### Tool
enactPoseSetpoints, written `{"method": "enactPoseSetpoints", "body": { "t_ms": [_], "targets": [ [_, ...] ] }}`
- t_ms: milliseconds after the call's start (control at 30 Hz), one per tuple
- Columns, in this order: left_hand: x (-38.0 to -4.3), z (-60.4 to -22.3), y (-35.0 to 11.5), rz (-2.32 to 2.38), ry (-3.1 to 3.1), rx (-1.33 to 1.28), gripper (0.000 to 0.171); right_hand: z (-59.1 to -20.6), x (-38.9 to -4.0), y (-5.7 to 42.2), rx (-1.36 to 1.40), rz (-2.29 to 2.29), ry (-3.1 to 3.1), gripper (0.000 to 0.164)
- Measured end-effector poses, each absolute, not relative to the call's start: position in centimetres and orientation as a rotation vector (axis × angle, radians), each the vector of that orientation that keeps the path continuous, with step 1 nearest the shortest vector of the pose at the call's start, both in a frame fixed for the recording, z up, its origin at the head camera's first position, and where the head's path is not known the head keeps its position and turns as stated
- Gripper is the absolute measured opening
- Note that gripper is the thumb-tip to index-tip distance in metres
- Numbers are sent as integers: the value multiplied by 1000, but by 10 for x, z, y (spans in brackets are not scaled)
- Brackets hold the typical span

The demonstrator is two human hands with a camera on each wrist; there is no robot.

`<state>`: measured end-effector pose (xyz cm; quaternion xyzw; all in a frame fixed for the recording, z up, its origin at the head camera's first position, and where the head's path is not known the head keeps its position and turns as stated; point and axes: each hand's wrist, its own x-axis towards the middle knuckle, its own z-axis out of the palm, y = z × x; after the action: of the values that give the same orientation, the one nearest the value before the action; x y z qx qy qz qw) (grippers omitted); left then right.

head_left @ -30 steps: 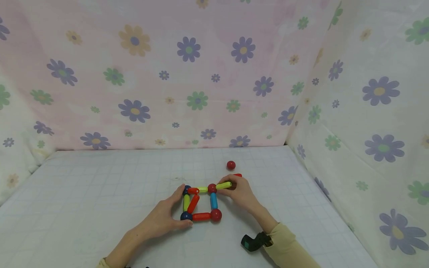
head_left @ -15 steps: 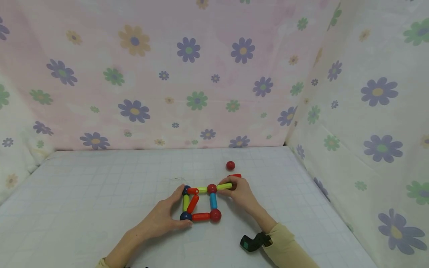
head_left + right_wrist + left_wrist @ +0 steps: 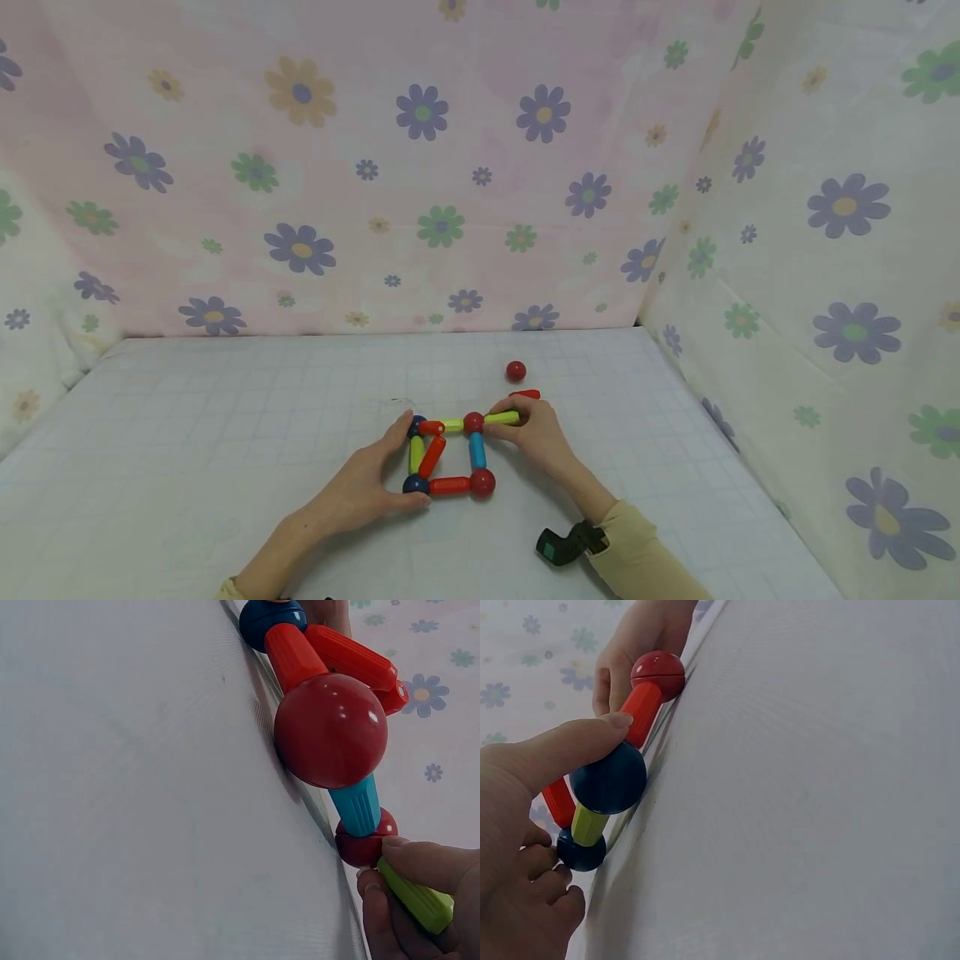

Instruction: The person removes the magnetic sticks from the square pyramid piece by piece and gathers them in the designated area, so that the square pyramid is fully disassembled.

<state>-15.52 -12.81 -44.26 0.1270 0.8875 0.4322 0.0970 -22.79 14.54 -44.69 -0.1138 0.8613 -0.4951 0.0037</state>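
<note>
Magnetic building rods and balls form a square frame on the table. My left hand (image 3: pixel 363 486) holds its left side, thumb on the near blue ball (image 3: pixel 609 778) and fingertips at the far blue ball (image 3: pixel 581 850). A yellow-green rod (image 3: pixel 589 825) joins these two. Two red rods stick up from the blue balls, one red rod (image 3: pixel 432 457) at the near corner. At the far-right corner, my right hand (image 3: pixel 537 429) pinches another yellow-green rod (image 3: pixel 417 896) between thumb and fingers, its end at the red ball (image 3: pixel 366 838). A blue rod (image 3: pixel 355 806) runs to the larger-looking near red ball (image 3: pixel 331 730).
Beyond the right hand lie a loose red ball (image 3: pixel 516 371) and a red rod (image 3: pixel 525 394), partly hidden by the hand. A dark wrist device (image 3: pixel 570 543) sits at the right sleeve. Flowered cloth (image 3: pixel 337 192) hangs behind the white table (image 3: pixel 187 433) and along its sides.
</note>
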Motion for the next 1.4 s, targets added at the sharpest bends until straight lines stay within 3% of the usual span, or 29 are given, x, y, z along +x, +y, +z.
{"method": "enactPoseSetpoints", "body": {
  "t_ms": [1400],
  "targets": [
    [-155, -442, -129, 1282, 2618, 365, 111, -443, -227, 145, -346, -1560, 2767, 16]
  ]
}}
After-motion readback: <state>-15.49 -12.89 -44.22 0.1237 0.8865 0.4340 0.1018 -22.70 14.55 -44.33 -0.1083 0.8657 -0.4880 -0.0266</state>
